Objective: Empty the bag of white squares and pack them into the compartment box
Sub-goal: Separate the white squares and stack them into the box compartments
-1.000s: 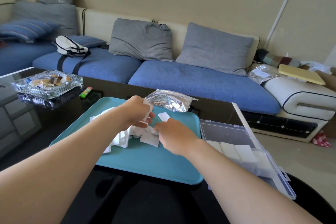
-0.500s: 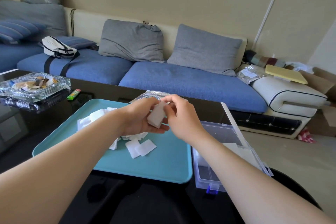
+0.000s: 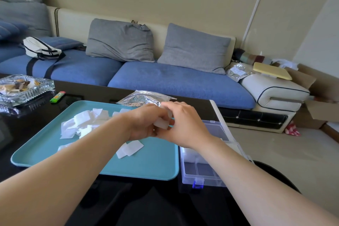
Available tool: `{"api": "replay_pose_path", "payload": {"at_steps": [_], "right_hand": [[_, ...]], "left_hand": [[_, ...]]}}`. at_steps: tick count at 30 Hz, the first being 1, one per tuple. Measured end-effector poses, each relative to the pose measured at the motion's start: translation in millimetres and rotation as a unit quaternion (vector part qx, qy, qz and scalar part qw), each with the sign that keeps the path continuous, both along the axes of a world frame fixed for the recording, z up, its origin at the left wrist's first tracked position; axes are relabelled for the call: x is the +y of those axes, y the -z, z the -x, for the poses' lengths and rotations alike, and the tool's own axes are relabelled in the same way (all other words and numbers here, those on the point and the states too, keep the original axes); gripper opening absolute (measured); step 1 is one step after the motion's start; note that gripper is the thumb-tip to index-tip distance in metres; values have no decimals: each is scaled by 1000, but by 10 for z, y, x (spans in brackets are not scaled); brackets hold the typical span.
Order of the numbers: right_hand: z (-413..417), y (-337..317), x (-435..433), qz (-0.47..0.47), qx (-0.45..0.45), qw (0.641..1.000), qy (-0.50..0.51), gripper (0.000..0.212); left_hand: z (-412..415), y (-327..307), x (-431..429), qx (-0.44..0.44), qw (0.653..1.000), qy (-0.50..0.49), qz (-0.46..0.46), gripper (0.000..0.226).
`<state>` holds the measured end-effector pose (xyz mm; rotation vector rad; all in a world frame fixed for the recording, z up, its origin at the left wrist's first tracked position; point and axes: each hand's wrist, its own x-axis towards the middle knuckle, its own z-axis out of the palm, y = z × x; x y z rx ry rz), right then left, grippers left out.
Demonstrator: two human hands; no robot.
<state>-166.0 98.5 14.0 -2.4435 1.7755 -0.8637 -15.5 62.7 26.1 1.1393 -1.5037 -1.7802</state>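
Fingers: those of the left hand [image 3: 145, 123] and the right hand [image 3: 185, 124] are curled in, fingers [image 3: 170, 105] meeting just above centre frame; together they pinch a small stack of white squares [image 3: 161, 124].
Stack position: raised over the far right part of the teal tray [image 3: 156, 163], clear of its surface, between the two palms.
Stack orientation: broad face turned toward the camera and tipped slightly down. Most of it is covered by the hands, so the long axis cannot be told.
Stack look: matte white, soft-edged, several layers thick at the exposed corner.
Loose squares [image 3: 86, 121]: scattered pile, left of centre on the tray, overlapping at mixed angles, flat, thin. Two more [image 3: 131, 148] lie overlapped below the hands.
Compartment box [image 3: 201, 170]: clear plastic, lower right of centre, touching the tray's right edge; long axis runs from bottom to top of the frame, blue latch [image 3: 197, 185] at the lower end, lid [image 3: 216, 128] open at the upper end. White squares sit in a far-left compartment [image 3: 190, 154], partly behind the right wrist.
Bag [image 3: 145, 98]: crinkled silver foil, flat on the black bench [image 3: 77, 95] just beyond the tray's far edge, long axis left to right.
Surroundings: glass ashtray [image 3: 23, 88] and green lighter [image 3: 57, 96] at left; blue sofa [image 3: 174, 82] behind.
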Motion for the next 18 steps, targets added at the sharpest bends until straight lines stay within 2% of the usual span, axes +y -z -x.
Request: {"api": "replay_pose_path", "payload": {"at_steps": [2, 8, 14, 18], "right_hand": [[71, 8, -1, 13, 5, 1000, -6, 35], [132, -28, 143, -3, 6, 1000, -10, 30], [180, -86, 243, -28, 43, 998, 31, 44], [244, -78, 271, -19, 23, 999, 15, 40]], "left_hand": [[32, 16, 31, 3, 1000, 13, 5, 17], [76, 37, 110, -1, 998, 54, 13, 13], [168, 94, 146, -11, 997, 59, 41, 18], [259, 103, 176, -17, 997, 52, 62, 10]]}}
